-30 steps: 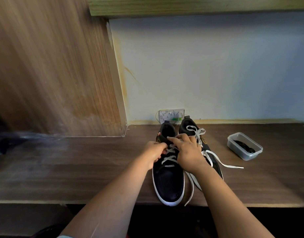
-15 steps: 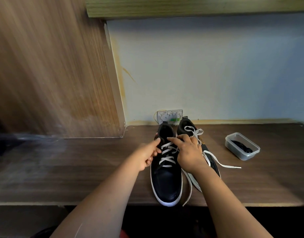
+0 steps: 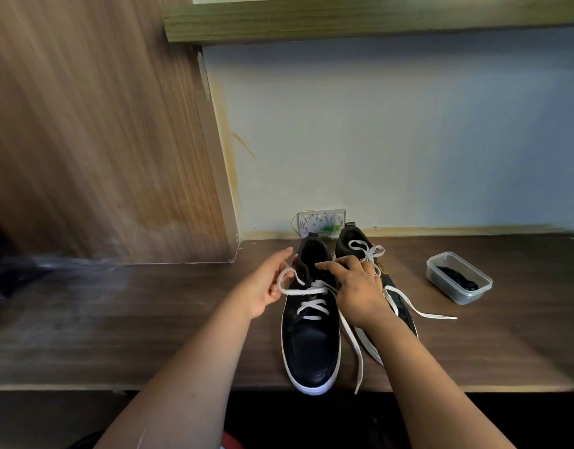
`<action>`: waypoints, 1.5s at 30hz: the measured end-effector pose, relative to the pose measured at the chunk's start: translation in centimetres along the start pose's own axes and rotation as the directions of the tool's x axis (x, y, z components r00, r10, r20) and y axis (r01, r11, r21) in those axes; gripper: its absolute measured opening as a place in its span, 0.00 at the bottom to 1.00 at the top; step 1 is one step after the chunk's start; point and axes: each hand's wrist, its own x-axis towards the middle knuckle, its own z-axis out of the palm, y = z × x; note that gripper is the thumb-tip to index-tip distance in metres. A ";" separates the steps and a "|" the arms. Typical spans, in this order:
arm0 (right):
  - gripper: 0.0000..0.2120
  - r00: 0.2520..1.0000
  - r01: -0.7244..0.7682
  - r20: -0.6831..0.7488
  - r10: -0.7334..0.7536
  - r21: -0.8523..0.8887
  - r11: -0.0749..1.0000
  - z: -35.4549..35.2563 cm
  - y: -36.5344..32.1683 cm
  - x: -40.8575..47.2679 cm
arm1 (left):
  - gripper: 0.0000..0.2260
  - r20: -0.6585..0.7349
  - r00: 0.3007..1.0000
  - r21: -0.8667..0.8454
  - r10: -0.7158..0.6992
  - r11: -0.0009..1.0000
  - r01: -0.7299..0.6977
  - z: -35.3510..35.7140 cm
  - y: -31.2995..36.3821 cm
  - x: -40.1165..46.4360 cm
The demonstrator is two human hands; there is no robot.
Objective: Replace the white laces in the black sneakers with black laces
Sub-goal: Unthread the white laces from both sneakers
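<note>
Two black sneakers with white soles stand side by side on the wooden table (image 3: 149, 319). The left sneaker (image 3: 311, 345) has its toe at the table's front edge. My left hand (image 3: 266, 283) pinches a loop of its white lace (image 3: 287, 280), pulled out to the left of the eyelets. My right hand (image 3: 357, 286) rests on the top of that sneaker, fingers on the tongue; one lace end hangs past the table edge. The right sneaker (image 3: 353, 238) is partly hidden behind my right hand, its white lace (image 3: 418, 311) loose on the table. Black laces (image 3: 459, 278) lie in a clear plastic container (image 3: 459, 294).
A wooden panel (image 3: 101, 140) stands at the left, a pale wall behind. A white wall socket (image 3: 321, 222) sits just behind the sneakers. A wooden shelf edge (image 3: 376, 21) runs overhead. A dark blurred object (image 3: 0, 277) lies at the far left.
My left hand has drawn away to the left from the eyelets, pulling a loop of white lace out of the left sneaker. The right hand stays on the sneaker's top.
</note>
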 end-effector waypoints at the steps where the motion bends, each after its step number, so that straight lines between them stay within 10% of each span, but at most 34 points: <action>1: 0.34 1.000 0.000 0.002 0.000 0.000 1.000 0.0 0.0 0.0 | 0.17 -0.106 0.994 0.150 -0.025 0.988 0.040 0.4 -0.2 0.1; 8: 0.35 1.000 0.000 0.000 0.000 0.001 1.000 0.0 0.0 -0.1 | 0.08 0.093 0.991 0.507 0.093 0.852 -0.128 0.9 -1.5 0.8; 11: 0.35 1.000 0.003 0.001 -0.003 -0.002 1.000 0.1 0.1 0.0 | 0.10 0.133 0.980 -0.048 0.147 0.989 -0.142 0.2 -0.6 0.5; 13: 0.35 1.000 0.004 0.004 -0.004 0.000 1.000 0.1 0.1 0.0 | 0.08 0.136 0.964 -0.540 0.227 0.833 -0.120 -1.2 0.7 -0.2; 15: 0.35 1.000 0.004 0.003 -0.004 0.002 1.000 0.0 0.2 0.0 | 0.08 0.123 0.953 -0.636 0.277 0.759 -0.139 -2.3 1.7 -0.7; 18: 0.35 1.000 -0.003 0.005 0.003 0.003 1.000 0.0 0.1 0.1 | 0.13 -0.012 0.987 0.131 0.163 0.978 -0.160 -2.5 0.6 -0.2; 20: 0.35 1.000 -0.004 0.004 0.004 0.001 1.000 0.0 0.0 0.1 | 0.21 -0.071 0.974 0.726 0.217 0.680 -0.099 -1.9 -1.4 0.5; 22: 0.35 1.000 -0.003 0.004 0.003 -0.005 1.000 0.0 0.0 0.1 | 0.27 -0.012 0.962 0.898 0.271 0.427 -0.109 -1.0 -2.4 1.1; 26: 0.34 1.000 0.003 0.006 -0.003 -0.001 1.000 -0.1 0.0 0.0 | 0.11 0.094 0.952 0.886 0.292 0.412 -0.214 0.4 -1.9 1.6; 28: 0.35 1.000 0.007 0.004 -0.007 0.001 1.000 -0.2 0.1 0.0 | 0.11 0.093 0.956 0.700 0.277 0.665 -0.261 0.7 -1.4 1.1; 31: 0.35 1.000 0.009 0.010 -0.009 0.003 1.000 -0.1 0.2 0.0 | 0.09 -0.084 0.967 -0.087 0.241 0.965 -0.248 -0.2 0.2 0.1; 33: 0.35 1.000 0.010 0.008 -0.010 0.001 1.000 -0.1 0.2 0.1 | 0.07 -0.096 0.970 -0.629 0.225 0.741 -0.234 -1.9 1.6 -0.6; 36: 0.34 1.000 0.004 0.007 -0.004 0.006 1.000 -0.2 0.1 0.1 | 0.06 -0.149 0.949 -0.886 0.278 0.389 -0.253 -4.4 2.6 -1.6; 39: 0.31 1.000 0.004 0.015 -0.004 0.041 0.999 -0.2 0.1 0.1 | 0.09 -0.309 0.947 -0.574 0.084 0.778 -0.256 -5.0 2.2 -1.1; 41: 0.31 1.000 -0.002 0.030 0.001 0.057 0.998 -0.4 0.1 0.1 | 0.05 -0.429 0.900 0.124 0.081 0.992 -0.030 -4.4 0.9 -0.5; 43: 0.34 0.997 -0.001 0.080 0.002 -0.012 1.000 -0.7 0.3 -0.1 | 0.14 -0.458 0.861 0.675 0.219 0.716 0.177 -3.8 -0.9 0.4; 45: 0.36 0.987 -0.001 0.160 0.011 -0.067 0.998 -1.2 0.4 -0.2 | 0.16 -0.353 0.859 0.826 0.372 0.555 0.099 -2.5 -1.3 0.5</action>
